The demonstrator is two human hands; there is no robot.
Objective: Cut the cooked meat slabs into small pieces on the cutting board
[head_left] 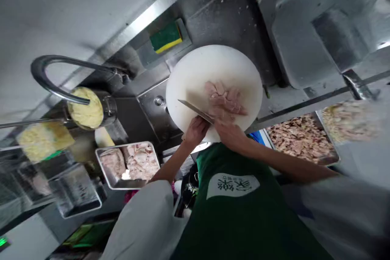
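Note:
A round white cutting board (195, 73) carries a pile of pale raw meat slices (224, 101). A long knife (195, 109) lies across the board, with its tip pointing far-left. Its handle end is hidden where my two hands meet. My right hand (231, 134) is closed at the board's near edge just below the meat. It lines up with the blade and seems to grip the handle. My left hand (196, 130) is curled into a fist right under the blade, and I cannot see what it holds.
A steel tray of raw meat (129, 164) sits near left. A tray of chopped meat (301, 136) is at the right, with another blurred one beyond. A faucet (67, 77) arches over a pot of yellow food (87, 107). A green-yellow sponge (166, 37) lies behind the board.

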